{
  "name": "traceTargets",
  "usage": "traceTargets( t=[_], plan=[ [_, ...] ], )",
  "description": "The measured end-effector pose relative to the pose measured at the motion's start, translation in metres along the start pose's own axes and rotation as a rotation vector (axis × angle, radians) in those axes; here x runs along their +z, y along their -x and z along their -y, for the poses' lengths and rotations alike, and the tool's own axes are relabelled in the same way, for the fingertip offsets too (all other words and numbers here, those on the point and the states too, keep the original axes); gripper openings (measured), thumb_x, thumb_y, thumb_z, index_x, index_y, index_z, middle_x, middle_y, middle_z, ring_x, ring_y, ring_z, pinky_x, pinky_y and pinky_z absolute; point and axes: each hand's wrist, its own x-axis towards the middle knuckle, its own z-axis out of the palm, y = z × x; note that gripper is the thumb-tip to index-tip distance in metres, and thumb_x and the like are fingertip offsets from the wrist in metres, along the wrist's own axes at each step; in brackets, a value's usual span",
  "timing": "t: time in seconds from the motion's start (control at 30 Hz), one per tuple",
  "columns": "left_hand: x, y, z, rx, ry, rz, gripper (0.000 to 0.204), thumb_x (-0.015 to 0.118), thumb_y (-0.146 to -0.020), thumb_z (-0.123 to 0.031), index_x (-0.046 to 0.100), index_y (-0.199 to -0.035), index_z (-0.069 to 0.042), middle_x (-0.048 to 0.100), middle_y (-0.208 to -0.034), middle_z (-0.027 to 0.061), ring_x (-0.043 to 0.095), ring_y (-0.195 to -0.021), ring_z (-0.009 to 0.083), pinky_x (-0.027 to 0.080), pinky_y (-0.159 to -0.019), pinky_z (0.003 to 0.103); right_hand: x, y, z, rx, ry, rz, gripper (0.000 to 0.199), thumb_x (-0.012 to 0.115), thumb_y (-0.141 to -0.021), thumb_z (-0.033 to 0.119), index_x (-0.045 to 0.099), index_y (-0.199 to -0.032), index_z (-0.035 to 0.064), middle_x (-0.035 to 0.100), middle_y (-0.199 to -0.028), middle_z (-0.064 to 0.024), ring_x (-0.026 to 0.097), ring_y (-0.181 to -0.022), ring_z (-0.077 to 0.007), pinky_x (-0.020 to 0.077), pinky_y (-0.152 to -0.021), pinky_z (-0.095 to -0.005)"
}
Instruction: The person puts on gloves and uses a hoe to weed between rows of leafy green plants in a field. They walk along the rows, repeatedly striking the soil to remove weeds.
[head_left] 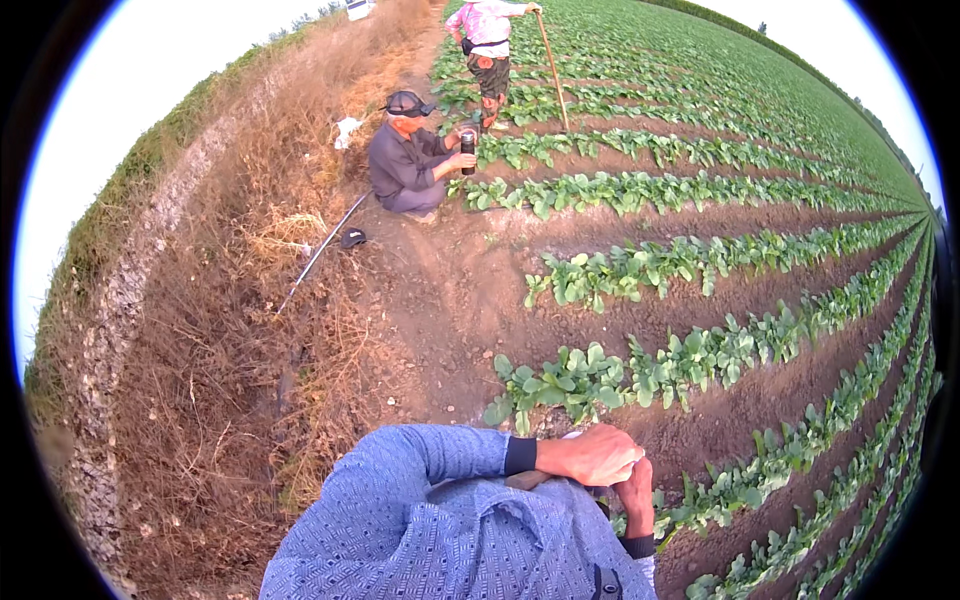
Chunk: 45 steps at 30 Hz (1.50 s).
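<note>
My left hand (596,455) reaches across in front of my body from a blue patterned sleeve (440,455) with a black cuff. Its fingers are curled and closed. Close against it, my right hand (635,492) comes up from below, fingers bent toward the left hand's fingertips. A small whitish bit shows where the fingertips meet, too small to name. What either hand grips is mostly hidden. Both hands are close to my lap, above the edge of a crop row.
Rows of leafy green plants (690,365) run off to the right. Dry brown brush (210,400) lies left, with a long pole (322,252) and a dark cap (352,238). A crouching person (405,165) holds a dark bottle (467,150); another stands with a wooden handle (552,70).
</note>
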Motion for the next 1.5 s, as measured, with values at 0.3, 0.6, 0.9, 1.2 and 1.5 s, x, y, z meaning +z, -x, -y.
traceTargets(
  t=[0.3,0.6,0.9,1.2,1.5],
  plan=[
    [0.017,-0.009,0.006,0.085,0.01,0.031,0.013,0.059,-0.079,-0.012,0.056,-0.076,0.0,0.059,-0.066,0.0198,0.061,-0.063,0.0409,0.047,-0.054,0.05,-0.033,-0.029,0.074,0.126,-1.393,-0.096,0.038,0.048,-0.098,0.016,0.055,-0.128,-0.0053,0.064,-0.123,-0.0167,0.064,-0.107,-0.0268,0.051,-0.094,-0.0388],
    [0.01,-0.007,-0.004,0.22,0.052,-0.023,0.015,0.061,-0.08,-0.013,0.054,-0.074,-0.002,0.058,-0.07,0.0159,0.059,-0.064,0.0392,0.046,-0.056,0.048,-0.006,-0.032,0.027,0.01,-1.131,-0.164,0.035,0.057,-0.096,0.017,0.059,-0.121,-0.0082,0.064,-0.124,-0.0163,0.063,-0.111,-0.0253,0.0506,-0.096,-0.0372],
    [-0.01,-0.039,-0.03,0.333,-0.035,-0.031,0.011,0.064,-0.079,-0.011,0.056,-0.079,-0.003,0.055,-0.073,0.0115,0.06,-0.068,0.0308,0.049,-0.058,0.042,-0.048,-0.035,0.068,0.082,-0.884,-0.319,0.028,0.056,-0.096,0.013,0.062,-0.118,-0.004,0.068,-0.111,-0.0102,0.065,-0.097,-0.0165,0.055,-0.085,-0.0328],
    [0.004,-0.052,-0.05,0.306,0.018,0.035,0.013,0.063,-0.083,-0.009,0.052,-0.081,-0.003,0.053,-0.073,0.0116,0.06,-0.068,0.0316,0.049,-0.06,0.042,-0.069,-0.058,0.059,-0.187,-1.437,-0.041,0.049,0.04,-0.104,0.027,0.042,-0.144,-0.0009,0.043,-0.149,-0.0146,0.043,-0.135,-0.0285,0.0387,-0.108,-0.0452],
    [-0.001,-0.05,-0.042,0.31,0.043,0.024,0.013,0.063,-0.084,-0.01,0.054,-0.082,-0.001,0.054,-0.073,0.0129,0.06,-0.068,0.0324,0.048,-0.06,0.043,-0.033,-0.087,0.048,-0.353,-1.629,-0.226,0.051,0.039,-0.105,0.033,0.04,-0.146,0.0025,0.042,-0.15,-0.0156,0.043,-0.136,-0.0283,0.0364,-0.11,-0.0495]
  ],
)
